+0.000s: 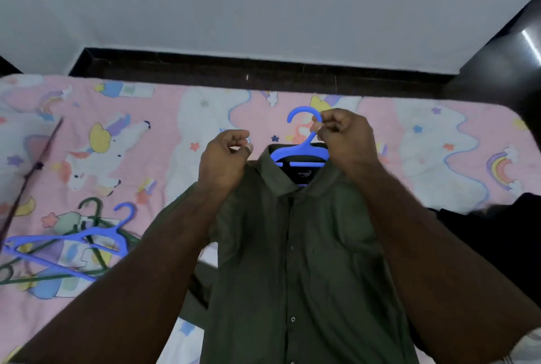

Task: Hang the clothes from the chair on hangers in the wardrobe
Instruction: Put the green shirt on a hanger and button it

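A dark green button shirt (295,246) hangs in front of me over the bed, with a blue plastic hanger (304,153) inside its collar. My right hand (342,138) pinches the hanger's neck just below the hook, and the hook rises free above my fingers. My left hand (225,159) has its fingers curled at the shirt's left shoulder and seems to grip the fabric there. The shirt's front is buttoned and faces me. Its lower part runs out of the frame.
Spare blue and green hangers (73,243) lie tangled on the pink unicorn bedsheet (146,135) at the left. A thin dark stick (29,176) slants across the far left. Dark clothes (497,235) lie on the bed at the right. A dark ledge (263,68) and a white wall lie behind.
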Tool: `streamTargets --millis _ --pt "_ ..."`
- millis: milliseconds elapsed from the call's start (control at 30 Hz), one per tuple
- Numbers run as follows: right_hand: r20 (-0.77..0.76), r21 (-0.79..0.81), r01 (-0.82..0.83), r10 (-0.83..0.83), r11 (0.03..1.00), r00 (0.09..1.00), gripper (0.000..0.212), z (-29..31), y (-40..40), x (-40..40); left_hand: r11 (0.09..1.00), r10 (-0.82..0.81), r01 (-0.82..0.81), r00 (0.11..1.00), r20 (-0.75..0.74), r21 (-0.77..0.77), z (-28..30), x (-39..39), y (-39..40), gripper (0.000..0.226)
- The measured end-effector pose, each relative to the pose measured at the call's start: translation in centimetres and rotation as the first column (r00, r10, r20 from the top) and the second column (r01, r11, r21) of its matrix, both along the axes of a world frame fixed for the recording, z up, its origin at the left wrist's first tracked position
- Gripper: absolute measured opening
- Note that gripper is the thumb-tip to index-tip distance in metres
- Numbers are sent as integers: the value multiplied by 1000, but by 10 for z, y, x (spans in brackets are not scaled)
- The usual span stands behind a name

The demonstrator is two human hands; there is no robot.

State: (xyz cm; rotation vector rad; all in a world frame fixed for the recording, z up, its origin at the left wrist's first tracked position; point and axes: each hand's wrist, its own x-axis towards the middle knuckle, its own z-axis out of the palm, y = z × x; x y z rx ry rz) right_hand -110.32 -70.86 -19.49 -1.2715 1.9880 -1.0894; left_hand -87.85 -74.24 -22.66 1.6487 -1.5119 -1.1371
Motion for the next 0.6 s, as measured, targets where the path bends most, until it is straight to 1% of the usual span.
streamTargets --millis 67,200,333,467,533,600 --pt "40 -25 -1 2 1000 999 3 32 12 7 999 -19 18 1000 -21 -26 33 8 3 22" --pt "111 -74 14 -6 997 994 5 98 39 26 998 -64 61 989 -131 -26 99 23 17 20" --pt "165 -157 12 14 988 986 7 169 65 46 979 -199 182 949 -246 -89 169 26 35 17" --pt "231 -255 22 39 967 972 7 246 89 61 950 -304 261 903 -303 -174 243 25 55 15" --pt "214 -293 17 48 956 976 6 278 103 66 947 -310 259 891 -332 -189 279 27 66 16" --pt "149 -305 -24 73 952 986 4 306 117 71 950 -296 234 884 -363 -205 313 31 79 20"
